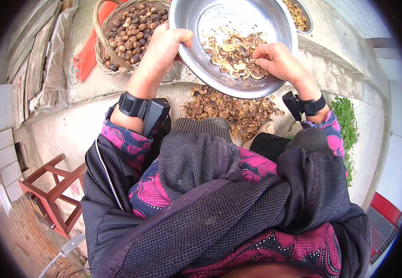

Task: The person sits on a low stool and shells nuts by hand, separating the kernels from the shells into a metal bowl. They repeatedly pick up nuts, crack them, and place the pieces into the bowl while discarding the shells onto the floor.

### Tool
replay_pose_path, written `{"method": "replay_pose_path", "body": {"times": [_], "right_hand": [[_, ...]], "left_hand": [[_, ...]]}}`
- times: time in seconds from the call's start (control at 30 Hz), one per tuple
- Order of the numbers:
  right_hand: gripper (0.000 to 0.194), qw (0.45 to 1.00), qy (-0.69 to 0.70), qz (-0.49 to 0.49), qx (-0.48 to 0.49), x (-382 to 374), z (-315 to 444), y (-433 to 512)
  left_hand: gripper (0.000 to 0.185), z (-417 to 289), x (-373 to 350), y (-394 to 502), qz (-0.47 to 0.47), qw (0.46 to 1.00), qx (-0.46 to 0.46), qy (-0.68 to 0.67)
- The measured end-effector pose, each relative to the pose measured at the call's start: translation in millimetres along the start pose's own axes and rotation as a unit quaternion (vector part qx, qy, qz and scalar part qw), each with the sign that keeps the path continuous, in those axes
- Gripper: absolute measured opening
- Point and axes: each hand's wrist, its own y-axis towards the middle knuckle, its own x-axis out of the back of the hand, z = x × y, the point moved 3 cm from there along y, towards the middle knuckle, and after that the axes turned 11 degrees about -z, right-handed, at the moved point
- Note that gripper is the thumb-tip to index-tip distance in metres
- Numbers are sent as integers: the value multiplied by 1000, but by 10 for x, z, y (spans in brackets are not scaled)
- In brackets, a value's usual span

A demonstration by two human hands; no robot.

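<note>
My left hand (168, 45) grips the near left rim of a shiny metal basin (218, 81), its thumb over the edge. The basin tilts towards me, and a heap of thin brown and pale yellow shell pieces (235, 52) lies in its lower part. Over the right side of that heap is my right hand (281, 62), thumb and forefinger bent together against the pieces. Whether a piece is pinched between those fingertips is not clear. Both wrists carry black straps with a dark device.
A wicker basket (100, 57) of round brown nuts (135, 31) stands left of the basin, by an orange mesh bag (86, 59). Below the basin, empty half shells (225, 107) cover the ground. A second metal bowl (308, 22) is at upper right; a red-brown wooden stool (53, 194) lies left.
</note>
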Motion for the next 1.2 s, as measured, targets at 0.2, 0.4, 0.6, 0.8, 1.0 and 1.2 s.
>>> {"method": "replay_pose_path", "body": {"times": [0.2, 0.4, 0.6, 0.8, 1.0, 1.2], "right_hand": [[12, 932, 317, 8, -176, 156, -161, -47], [12, 960, 237, -14, -151, 17, -61, -97], [15, 999, 40, 2, -33, -119, 130, -92], [15, 991, 107, -21, -74, -39, 56, -84], [21, 963, 229, 104, -96, 612, 201, -408], [23, 1000, -5, -6, -13, 351, 334, -427]], "left_hand": [[25, -1, -32, 30, 8, 1000, -17, -23], [27, 7, -9, 11, 6, 1000, -13, -19], [27, 3, -6, 17, 10, 999, -29, -18], [22, 3, 12, 41, 21, 1000, -13, -11], [18, -31, 10, -11, 21, 1000, 2, 0], [17, -7, -12, -6, 16, 1000, 3, -15]]}}
